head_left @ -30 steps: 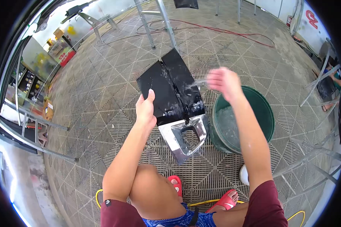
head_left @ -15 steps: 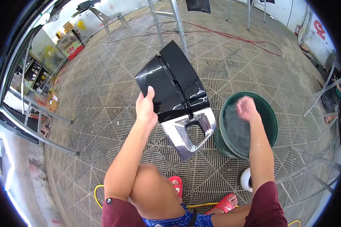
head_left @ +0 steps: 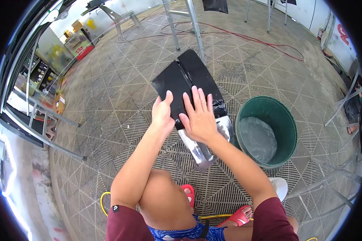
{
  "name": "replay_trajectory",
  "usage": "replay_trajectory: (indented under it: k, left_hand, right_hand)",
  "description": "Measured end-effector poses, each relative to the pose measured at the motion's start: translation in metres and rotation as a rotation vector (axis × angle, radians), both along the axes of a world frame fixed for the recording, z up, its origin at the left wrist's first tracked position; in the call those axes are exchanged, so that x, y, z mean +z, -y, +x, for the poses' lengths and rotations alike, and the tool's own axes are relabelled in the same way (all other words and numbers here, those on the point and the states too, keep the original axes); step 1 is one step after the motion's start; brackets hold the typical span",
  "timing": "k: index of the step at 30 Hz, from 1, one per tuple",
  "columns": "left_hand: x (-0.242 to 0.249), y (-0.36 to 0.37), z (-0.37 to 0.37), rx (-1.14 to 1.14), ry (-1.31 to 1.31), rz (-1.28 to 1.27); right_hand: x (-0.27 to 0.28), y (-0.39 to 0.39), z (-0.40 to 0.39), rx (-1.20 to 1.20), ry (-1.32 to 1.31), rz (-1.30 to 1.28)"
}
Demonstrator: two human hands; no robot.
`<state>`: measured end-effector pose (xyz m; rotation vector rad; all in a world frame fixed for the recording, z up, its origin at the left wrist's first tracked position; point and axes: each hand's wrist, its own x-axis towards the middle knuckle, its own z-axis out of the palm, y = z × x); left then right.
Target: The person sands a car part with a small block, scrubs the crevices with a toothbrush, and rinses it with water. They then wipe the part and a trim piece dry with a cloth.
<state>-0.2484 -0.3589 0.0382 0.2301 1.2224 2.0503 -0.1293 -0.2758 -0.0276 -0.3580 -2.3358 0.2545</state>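
Note:
A black panel (head_left: 171, 82) with a groove along it and a shiny silver lower end (head_left: 192, 145) is held tilted above the floor. My left hand (head_left: 162, 114) grips its left edge, thumb on the face and the other fingers behind. Flat on the panel's face lies my right hand (head_left: 200, 118), its fingers spread; whether anything is under the palm is hidden. That hand and forearm cover the silver end's cutout. Right of the panel stands a green bucket (head_left: 284, 134) with cloudy grey water (head_left: 258, 138) in it.
A white round object (head_left: 280, 188) sits just below the bucket, partly behind my right arm. Metal stand legs (head_left: 195, 30) rise beyond the panel, and a red hose (head_left: 249, 39) crosses the grated floor. A yellow hose (head_left: 217, 217) runs by my feet.
My right hand has come from over the bucket leftward onto the panel and flattened there. The panel, still in my left hand, appears slightly further right and lower.

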Motion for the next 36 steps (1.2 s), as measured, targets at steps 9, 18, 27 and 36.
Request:
replay_trajectory:
  k: [9,18,27,36]
  left_hand:
    - [0.018,0.002,0.009,-0.002,-0.094,0.009]
    - [0.026,0.032,-0.014,0.021,-0.166,0.102]
    - [0.011,0.021,-0.014,0.039,-0.353,0.168]
    - [-0.047,-0.035,0.004,0.131,-0.318,-0.066]
  right_hand:
    - [0.01,-0.003,0.01,0.039,-0.013,0.076]
    - [-0.031,-0.158,0.161,-0.354,-0.307,-0.192]
    - [-0.206,-0.249,0.246,-0.439,1.006,-1.281]
    - [0.053,-0.104,0.032,0.39,-0.001,-1.628]
